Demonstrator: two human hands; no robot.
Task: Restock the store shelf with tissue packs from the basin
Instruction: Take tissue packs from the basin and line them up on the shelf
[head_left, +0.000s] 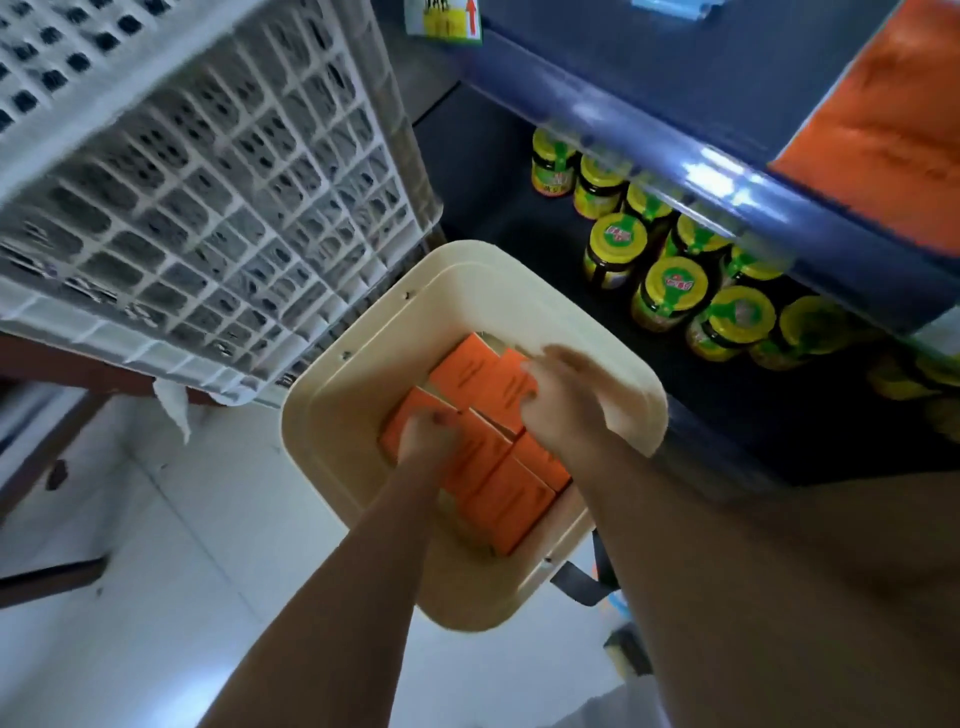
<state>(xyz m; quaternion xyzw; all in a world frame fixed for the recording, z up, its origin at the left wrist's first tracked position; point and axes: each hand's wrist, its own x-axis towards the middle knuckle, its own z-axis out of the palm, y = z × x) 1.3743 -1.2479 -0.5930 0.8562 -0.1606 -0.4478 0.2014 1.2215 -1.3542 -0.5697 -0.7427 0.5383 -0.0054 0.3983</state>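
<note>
Two hands down in cream basin (613, 384), on orange tissue packs (511, 499) lying flat inside. L hand (428, 434) fingers curled onto near-left pack; R hand (558, 400) fingers spread over far pack; firm grip either: can't tell. Shelf (779, 218) w/ yellow-lid jars (670, 291) right of basin; white crate (208, 208) left.

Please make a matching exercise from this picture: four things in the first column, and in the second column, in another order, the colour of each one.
Things:
1. basin
2. tissue packs
3. jar lids
4. crate

Colours:
A. yellow
B. white
C. cream
D. orange

Pairs: 1-C, 2-D, 3-A, 4-B
</note>
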